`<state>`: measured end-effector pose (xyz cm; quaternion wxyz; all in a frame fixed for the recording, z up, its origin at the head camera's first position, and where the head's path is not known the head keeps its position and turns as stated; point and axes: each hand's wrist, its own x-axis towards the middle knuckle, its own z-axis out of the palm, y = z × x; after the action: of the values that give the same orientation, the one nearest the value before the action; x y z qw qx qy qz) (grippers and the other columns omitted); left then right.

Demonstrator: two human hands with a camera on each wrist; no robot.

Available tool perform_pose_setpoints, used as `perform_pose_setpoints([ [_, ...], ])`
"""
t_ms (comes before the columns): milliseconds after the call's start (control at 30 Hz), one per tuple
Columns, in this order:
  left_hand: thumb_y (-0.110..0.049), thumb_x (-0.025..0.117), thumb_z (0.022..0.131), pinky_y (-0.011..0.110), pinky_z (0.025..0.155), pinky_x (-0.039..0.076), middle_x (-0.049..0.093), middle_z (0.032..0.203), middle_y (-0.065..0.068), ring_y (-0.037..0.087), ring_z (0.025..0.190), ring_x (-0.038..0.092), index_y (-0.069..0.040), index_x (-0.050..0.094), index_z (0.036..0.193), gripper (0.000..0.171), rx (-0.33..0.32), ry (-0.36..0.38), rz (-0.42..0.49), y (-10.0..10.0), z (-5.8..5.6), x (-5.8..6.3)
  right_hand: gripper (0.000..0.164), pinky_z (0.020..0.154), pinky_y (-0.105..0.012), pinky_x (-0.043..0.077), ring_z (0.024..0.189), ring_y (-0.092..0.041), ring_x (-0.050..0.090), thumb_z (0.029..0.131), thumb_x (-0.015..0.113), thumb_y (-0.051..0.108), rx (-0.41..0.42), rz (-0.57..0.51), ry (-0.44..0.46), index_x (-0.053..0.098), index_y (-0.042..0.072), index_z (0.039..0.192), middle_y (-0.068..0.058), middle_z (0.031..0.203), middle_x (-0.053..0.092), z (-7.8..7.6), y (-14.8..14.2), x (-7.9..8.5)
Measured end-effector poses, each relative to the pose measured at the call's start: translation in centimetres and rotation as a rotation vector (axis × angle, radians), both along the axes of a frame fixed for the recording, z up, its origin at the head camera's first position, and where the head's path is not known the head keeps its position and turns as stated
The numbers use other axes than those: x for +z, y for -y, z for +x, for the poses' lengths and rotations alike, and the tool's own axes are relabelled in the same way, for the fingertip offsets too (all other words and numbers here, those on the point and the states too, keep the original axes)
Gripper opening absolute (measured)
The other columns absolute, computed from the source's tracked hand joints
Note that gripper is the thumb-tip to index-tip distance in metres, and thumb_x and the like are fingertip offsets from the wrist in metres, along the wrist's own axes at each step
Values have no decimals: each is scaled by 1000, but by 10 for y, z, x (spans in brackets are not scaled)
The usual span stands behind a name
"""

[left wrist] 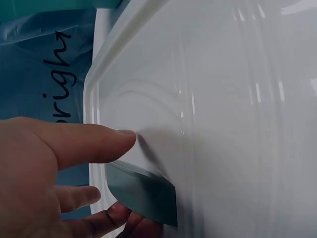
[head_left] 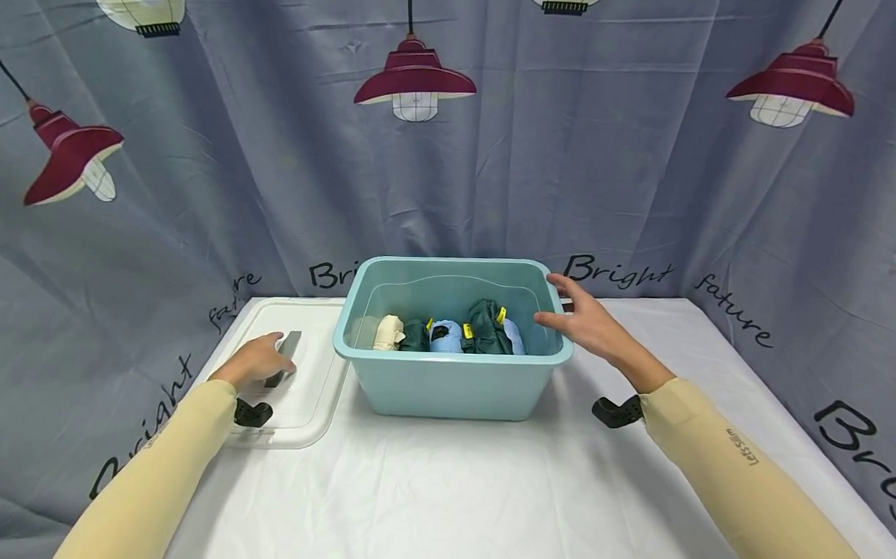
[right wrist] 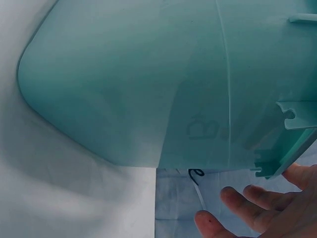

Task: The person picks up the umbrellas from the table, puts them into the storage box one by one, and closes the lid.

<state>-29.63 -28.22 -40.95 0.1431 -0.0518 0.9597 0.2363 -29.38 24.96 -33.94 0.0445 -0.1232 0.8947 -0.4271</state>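
Observation:
A light teal plastic bin (head_left: 443, 388) stands without its lid on the table. Inside it sit several rolled cloth bundles: cream (head_left: 389, 333), dark green (head_left: 487, 327) and light blue (head_left: 446, 338), some with yellow tags. Left of the bin a white lid (head_left: 303, 407) lies flat, bearing a grey-green handle-like strip (left wrist: 143, 191). My left hand (head_left: 258, 360) spans this strip, thumb apart from it on one side and fingertips close along the other. At the bin's right rim, my right hand (head_left: 585, 320) has its fingers spread; in the right wrist view a finger touches the rim's corner (right wrist: 277, 171).
A white cloth (head_left: 453, 496) covers the table. Behind and at both sides hangs a grey-blue curtain (head_left: 287, 181) printed with lamps and lettering. The bin stands near the table's back edge, beside the lid. Black wrist mounts (head_left: 617, 412) sit under both wrists.

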Motion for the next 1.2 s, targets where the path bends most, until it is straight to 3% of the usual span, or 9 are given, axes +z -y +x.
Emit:
perform_pose_setpoints([
  [300,-19,66,89,64,111,33,31,152,38,55,138,35,10,27,154,81,-14,-5,-62,1,-4,-2,92,103,-61,44,139,-47,40,95,68,41,2,-1,8,12,14,163,-25,160,26,1,1,1],
  [533,-16,66,89,59,101,44,43,144,37,46,118,52,7,33,152,75,37,-44,-26,3,-6,-7,92,103,-61,44,139,-47,40,95,68,39,5,-9,9,12,14,163,-26,160,26,1,0,1],
  [733,-14,68,87,55,95,48,48,139,37,42,110,56,6,37,151,73,57,-73,-21,3,-6,-8,93,103,-61,44,138,-47,41,94,69,38,5,-17,15,13,13,163,-26,159,27,0,1,1],
  [967,-12,69,86,53,91,50,45,143,37,42,110,56,3,38,152,74,84,-53,-20,2,-4,-5,93,103,-61,44,139,-47,40,94,70,39,3,-8,18,13,14,163,-25,160,25,0,1,1],
  [1200,-13,69,85,49,85,52,46,142,37,39,103,58,1,40,152,75,68,-55,-34,4,1,5,94,101,-59,47,138,-46,42,94,70,38,6,-10,9,12,12,163,-26,157,30,-1,1,-1],
])
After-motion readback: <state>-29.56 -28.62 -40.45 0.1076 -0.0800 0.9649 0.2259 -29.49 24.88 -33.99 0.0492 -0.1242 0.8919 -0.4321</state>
